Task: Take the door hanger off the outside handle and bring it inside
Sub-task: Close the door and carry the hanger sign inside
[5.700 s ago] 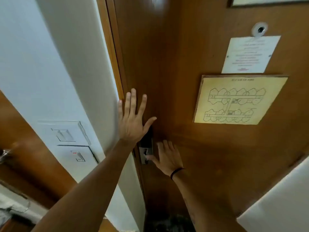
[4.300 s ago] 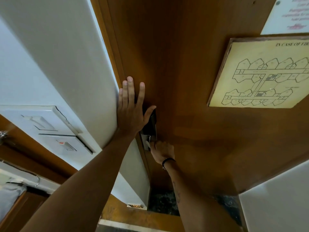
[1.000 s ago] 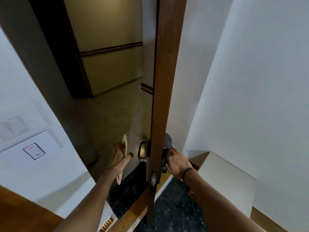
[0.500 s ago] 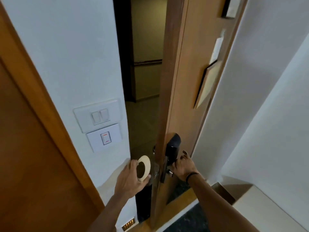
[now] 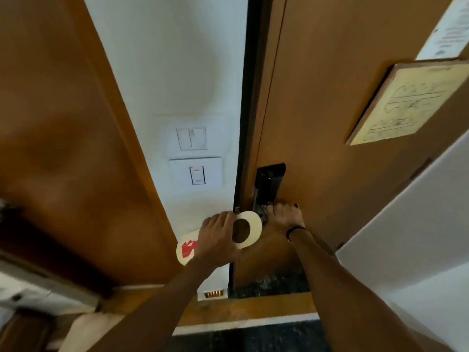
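My left hand (image 5: 215, 237) grips a cream door hanger (image 5: 253, 227) on the room side of the door, in front of the white wall. Its round hook hole points right and its red-printed end (image 5: 186, 248) sticks out left of my hand. My right hand (image 5: 285, 214), with a black band on the wrist, is closed on the inside door handle just below the black lock body (image 5: 269, 185). The handle itself is hidden under my fingers. The brown door (image 5: 324, 102) stands almost shut against its dark frame edge (image 5: 250, 97).
Two white switch plates (image 5: 194, 158) sit on the wall left of the door. A brown wooden panel (image 5: 66, 148) fills the left side. A framed floor plan (image 5: 408, 102) and a paper notice (image 5: 446, 29) hang on the door. A white wall (image 5: 418, 237) stands to the right.
The door has swung from wide open to almost shut. My left hand has drawn the hanger from the gap into the room. My right hand stays on the inside handle.
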